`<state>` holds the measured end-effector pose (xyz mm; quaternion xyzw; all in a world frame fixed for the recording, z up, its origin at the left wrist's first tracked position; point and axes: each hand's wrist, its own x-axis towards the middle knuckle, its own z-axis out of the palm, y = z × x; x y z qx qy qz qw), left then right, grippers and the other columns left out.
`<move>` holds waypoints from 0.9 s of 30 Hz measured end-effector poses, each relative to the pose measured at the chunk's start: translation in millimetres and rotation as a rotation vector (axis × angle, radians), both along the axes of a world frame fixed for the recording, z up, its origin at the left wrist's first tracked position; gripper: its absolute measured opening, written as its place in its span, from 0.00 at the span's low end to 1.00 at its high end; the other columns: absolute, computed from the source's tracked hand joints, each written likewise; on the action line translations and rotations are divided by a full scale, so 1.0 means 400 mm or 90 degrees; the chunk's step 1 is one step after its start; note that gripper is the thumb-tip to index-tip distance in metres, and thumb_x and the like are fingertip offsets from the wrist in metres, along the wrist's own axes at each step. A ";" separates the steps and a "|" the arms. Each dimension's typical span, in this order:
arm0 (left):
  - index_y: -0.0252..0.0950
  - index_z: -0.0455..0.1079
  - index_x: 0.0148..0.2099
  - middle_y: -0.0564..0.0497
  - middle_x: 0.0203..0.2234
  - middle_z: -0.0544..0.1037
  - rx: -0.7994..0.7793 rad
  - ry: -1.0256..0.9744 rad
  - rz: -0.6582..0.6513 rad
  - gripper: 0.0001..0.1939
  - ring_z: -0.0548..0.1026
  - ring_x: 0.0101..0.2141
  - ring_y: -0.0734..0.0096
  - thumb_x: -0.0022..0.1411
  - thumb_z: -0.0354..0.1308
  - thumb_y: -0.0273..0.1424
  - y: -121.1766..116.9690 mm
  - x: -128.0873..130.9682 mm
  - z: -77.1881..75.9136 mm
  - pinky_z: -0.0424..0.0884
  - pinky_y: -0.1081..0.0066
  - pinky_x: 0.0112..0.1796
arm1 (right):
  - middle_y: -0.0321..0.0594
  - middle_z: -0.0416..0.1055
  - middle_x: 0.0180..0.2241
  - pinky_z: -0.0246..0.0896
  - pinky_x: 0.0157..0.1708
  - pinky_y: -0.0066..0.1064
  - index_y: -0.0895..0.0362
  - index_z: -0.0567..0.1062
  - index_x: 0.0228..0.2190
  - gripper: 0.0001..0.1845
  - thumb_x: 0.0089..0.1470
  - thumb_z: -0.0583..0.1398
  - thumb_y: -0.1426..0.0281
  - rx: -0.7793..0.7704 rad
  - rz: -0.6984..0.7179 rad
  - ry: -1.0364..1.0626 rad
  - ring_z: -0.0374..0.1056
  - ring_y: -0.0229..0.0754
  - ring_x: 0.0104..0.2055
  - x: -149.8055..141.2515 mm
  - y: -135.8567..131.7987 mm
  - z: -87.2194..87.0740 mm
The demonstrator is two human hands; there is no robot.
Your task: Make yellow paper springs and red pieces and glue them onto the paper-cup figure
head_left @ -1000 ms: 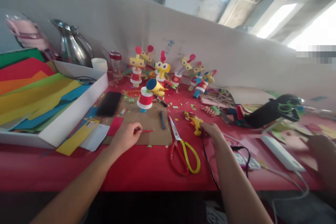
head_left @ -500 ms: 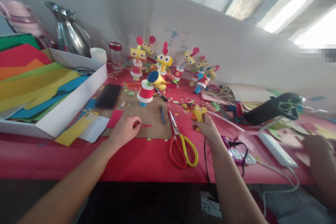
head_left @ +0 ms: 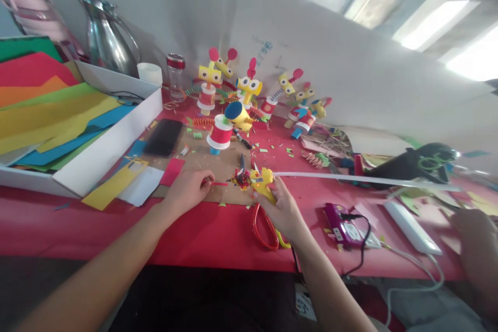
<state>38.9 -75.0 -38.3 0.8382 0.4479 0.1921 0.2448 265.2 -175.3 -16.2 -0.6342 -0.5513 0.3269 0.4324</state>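
My left hand (head_left: 188, 191) rests on the brown cardboard mat (head_left: 212, 166) and pinches a thin red paper strip (head_left: 218, 183). My right hand (head_left: 283, 210) grips a yellow hot glue gun (head_left: 261, 181) with a long clear glue stick (head_left: 361, 179) sticking out to the right. The gun's nozzle points left toward the red strip, just short of it. Red and yellow scissors (head_left: 266, 226) lie partly under my right hand.
Paper-cup figures (head_left: 220, 133) stand at the back of the red table. A white box (head_left: 105, 146) of coloured paper sits at left, a black phone (head_left: 163, 137) beside it. A metal jug (head_left: 101, 36) stands behind. A purple power strip (head_left: 341, 219) and another person's hand (head_left: 472, 231) are at right.
My right hand picked up the glue gun from the table and carried it left over the scissors to the red strip. My left hand stayed put.
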 end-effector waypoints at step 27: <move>0.38 0.73 0.37 0.47 0.34 0.79 0.006 0.001 0.004 0.09 0.75 0.37 0.63 0.62 0.50 0.30 -0.001 0.004 0.004 0.66 0.68 0.36 | 0.44 0.75 0.38 0.61 0.36 0.35 0.53 0.60 0.47 0.17 0.58 0.53 0.58 -0.133 0.005 -0.298 0.72 0.50 0.38 -0.015 -0.008 0.023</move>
